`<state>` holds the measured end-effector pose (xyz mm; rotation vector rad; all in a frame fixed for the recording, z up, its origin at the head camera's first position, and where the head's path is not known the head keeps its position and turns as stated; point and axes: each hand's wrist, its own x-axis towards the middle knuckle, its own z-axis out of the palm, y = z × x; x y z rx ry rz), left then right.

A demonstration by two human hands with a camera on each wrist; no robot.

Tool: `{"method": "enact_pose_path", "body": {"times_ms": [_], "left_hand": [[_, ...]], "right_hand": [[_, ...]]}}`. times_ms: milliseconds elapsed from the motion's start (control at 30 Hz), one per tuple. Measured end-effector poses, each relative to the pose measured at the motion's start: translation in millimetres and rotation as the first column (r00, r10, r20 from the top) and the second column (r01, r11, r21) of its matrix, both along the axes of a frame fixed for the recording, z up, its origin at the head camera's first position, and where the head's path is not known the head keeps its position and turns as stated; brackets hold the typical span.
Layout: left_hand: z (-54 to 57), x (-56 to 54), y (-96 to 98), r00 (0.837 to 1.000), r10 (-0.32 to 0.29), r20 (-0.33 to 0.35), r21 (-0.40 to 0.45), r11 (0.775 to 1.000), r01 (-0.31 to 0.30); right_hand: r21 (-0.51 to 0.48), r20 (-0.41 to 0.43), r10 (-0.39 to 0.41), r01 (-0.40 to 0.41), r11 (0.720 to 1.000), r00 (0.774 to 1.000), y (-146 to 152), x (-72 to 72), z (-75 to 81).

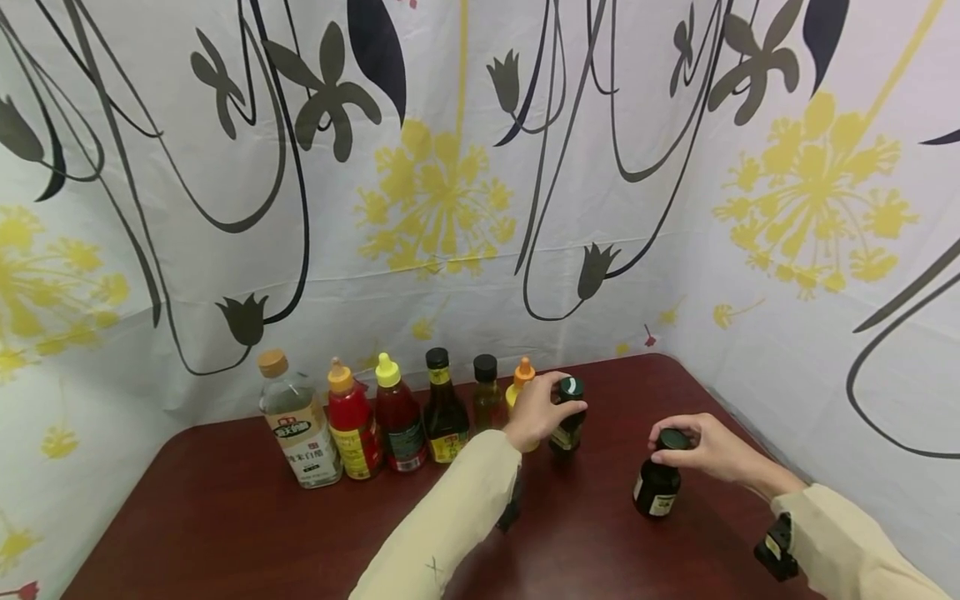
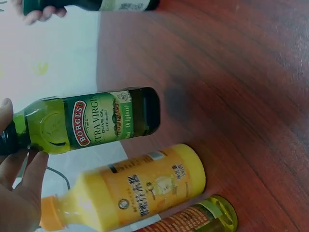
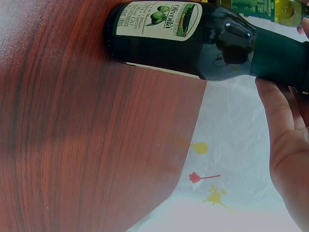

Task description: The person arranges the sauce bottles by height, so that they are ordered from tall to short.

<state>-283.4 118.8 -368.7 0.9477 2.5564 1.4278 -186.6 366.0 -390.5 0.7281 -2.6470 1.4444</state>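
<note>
With its fingers round the neck, my left hand (image 1: pixel 536 414) holds a green bottle of Borges olive oil (image 2: pixel 106 121) upright at the right end of a row of bottles. Its base is close over the table, a dark shadow beside it in the left wrist view. The yellow squeeze bottle (image 2: pixel 149 188) with an orange cap stands right beside it. Farther right and nearer to me, my right hand (image 1: pixel 708 450) grips a dark Olivoilà olive oil bottle (image 3: pixel 227 43) by its green neck, just under the cap. This bottle (image 1: pixel 657 487) is roughly upright.
Leftward along the back of the dark red table (image 1: pixel 247 533) stand a small black-capped bottle (image 1: pixel 487 396), a dark sauce bottle (image 1: pixel 446 417), two red squeeze bottles and a clear vinegar bottle (image 1: pixel 303 433). A flower-patterned cloth (image 1: pixel 450 317) hangs behind and at the sides.
</note>
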Motion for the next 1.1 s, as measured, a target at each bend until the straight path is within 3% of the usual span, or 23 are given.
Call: {"method": "enact_pose_path", "body": {"times_ms": [167,467,733,900,1100], "left_hand": [[-7.7,-5.2,0.0,1.000,0.002,-0.012,0.043,0.999,-0.001],[-22.2,-13.2,7.0,0.995,0.100,-0.028,0.104,0.990,-0.097],[-28.3,-15.1,10.6,0.991,0.128,-0.028,0.135,0.983,-0.123],[-29.0,-15.6,11.9,0.990,0.139,-0.022,0.125,0.983,-0.135],[-27.1,-17.2,15.2,0.987,0.159,-0.007,0.056,0.986,-0.158]], "right_hand": [[-0.004,0.008,-0.003,0.003,1.000,1.000,-1,-0.1,0.8],[0.001,-0.003,-0.010,0.010,1.000,1.000,-1,-1.3,-0.4],[-0.006,0.015,-0.023,0.023,1.000,1.000,-1,-0.3,0.8],[0.005,0.016,-0.022,0.022,1.000,1.000,-1,-0.1,1.2],[-0.007,-0.002,-0.018,0.018,1.000,1.000,-1,-0.2,-1.8]]}}
